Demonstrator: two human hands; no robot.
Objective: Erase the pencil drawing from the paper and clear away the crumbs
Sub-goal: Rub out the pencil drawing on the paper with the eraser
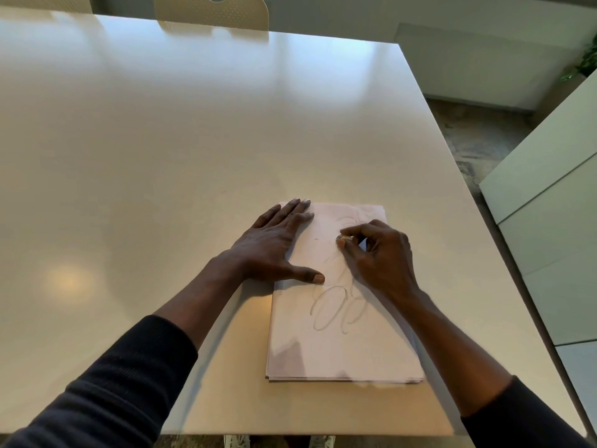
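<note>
The paper (pixel 339 347), bearing faint pencil loops (pixel 332 307), lies near the front edge of the table (pixel 145 163). On its upper half the right hand (pixel 379 253) pinches a small eraser (pixel 342 239); the left hand (pixel 274 247) presses flat, fingers straight, over its left edge. The table stretches wide to its left

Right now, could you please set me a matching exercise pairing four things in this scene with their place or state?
1 left hand
2 right hand
3 chair
4 pencil loops

A beyond the far edge of the table
B pinches a small eraser
C lies flat on the left side of the paper
D drawn on the sheet, nearer the person than both hands

Pairs: 1-C, 2-B, 3-A, 4-D
</note>
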